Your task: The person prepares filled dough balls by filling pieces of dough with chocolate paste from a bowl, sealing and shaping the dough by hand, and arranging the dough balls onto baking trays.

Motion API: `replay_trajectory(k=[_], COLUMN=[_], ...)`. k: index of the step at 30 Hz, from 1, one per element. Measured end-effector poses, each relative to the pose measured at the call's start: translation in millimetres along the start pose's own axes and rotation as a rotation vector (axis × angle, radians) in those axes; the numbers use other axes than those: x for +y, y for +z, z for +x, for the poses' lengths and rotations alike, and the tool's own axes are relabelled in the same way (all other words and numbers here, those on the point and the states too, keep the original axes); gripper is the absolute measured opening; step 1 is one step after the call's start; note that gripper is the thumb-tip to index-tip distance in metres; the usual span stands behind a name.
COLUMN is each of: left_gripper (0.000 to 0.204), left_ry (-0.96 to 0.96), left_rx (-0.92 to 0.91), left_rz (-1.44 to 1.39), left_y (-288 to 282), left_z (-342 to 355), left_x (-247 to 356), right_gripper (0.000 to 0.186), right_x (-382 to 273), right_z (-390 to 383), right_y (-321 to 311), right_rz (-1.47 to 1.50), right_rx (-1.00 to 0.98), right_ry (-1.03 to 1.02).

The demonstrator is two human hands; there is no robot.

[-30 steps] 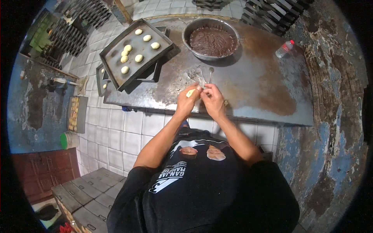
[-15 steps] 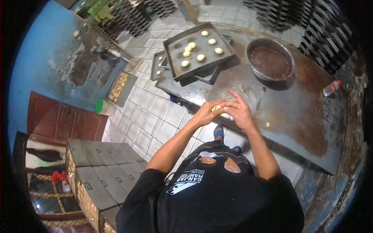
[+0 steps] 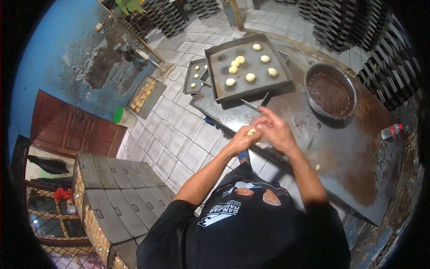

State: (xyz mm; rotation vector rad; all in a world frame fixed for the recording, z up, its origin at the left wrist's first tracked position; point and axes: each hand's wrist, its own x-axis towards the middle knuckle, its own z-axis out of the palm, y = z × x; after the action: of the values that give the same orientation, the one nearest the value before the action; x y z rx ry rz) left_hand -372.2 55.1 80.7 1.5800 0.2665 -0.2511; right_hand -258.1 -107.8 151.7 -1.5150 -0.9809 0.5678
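Note:
Above the near edge of the metal table [image 3: 293, 114], my left hand [image 3: 241, 141] is closed around a small lump of pale dough [image 3: 251, 132], only part of which shows. My right hand [image 3: 277, 133] is right beside it, fingers apart and reaching over the dough; its fingertips are slightly blurred. Beyond my hands, a square metal tray [image 3: 251, 92] bears several pale dough balls [image 3: 251, 77], some touching one another. To its right stands a round metal basin [image 3: 309, 92] holding a dark brown filling [image 3: 331, 96].
A spoon [image 3: 312, 141] and a dough scrap [image 3: 318, 167] lie on the table, with a red-capped bottle [image 3: 391, 132] at the right. Another tray [image 3: 189, 76] with dough pieces sits lower left of the first. Metal tins [image 3: 109, 208], a green-lidded bucket [image 3: 125, 117] and stacked dark trays [image 3: 349, 22] stand around.
My right hand has drawn slightly back from the left, which has curled further around the dough. The whole view has shifted, so the table and tray appear lower and farther right.

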Motion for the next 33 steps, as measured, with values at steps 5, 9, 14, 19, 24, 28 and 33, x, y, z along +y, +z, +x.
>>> replay_trajectory(k=[5,9,14,19,24,28,33], left_gripper=[0.069,0.068,0.049,0.057,0.050,0.040,0.041], left_ry=[-0.065,0.190,0.125,0.107,0.135,0.032,-0.059], left_rx=[0.126,0.252,0.517,0.771,0.648,0.777,0.776], left_rz=[-0.414,-0.589,-0.625,-0.441,-0.523,-0.345,-0.048], left_y=[-34.7,-76.6,-157.7,-242.3,-322.0,-355.9,-377.7], left_z=[42.6,84.0,133.3,164.2,142.2,86.5,77.7], left_x=[22.5,23.6,38.5,51.1,-3.8,-23.1,-19.5], right_gripper=[0.051,0.042,0.037,0.032,0.057,0.058,0.054], right_x=[48.8,62.8,83.8,147.4,256.0,318.7,363.0], right_z=[41.5,120.8,219.7,364.8,530.1,575.2,578.0], right_y=[36.8,64.6,81.9,37.4,10.1,15.7,-0.7], right_rz=[-0.537,0.177,0.900,0.606,-0.656,-1.122,-1.093], right_rx=[0.364,0.412,0.274,-0.074,0.342,-0.066,0.019], right_ry=[-0.412,0.359,0.576,0.627,0.117,-0.049,-0.197])
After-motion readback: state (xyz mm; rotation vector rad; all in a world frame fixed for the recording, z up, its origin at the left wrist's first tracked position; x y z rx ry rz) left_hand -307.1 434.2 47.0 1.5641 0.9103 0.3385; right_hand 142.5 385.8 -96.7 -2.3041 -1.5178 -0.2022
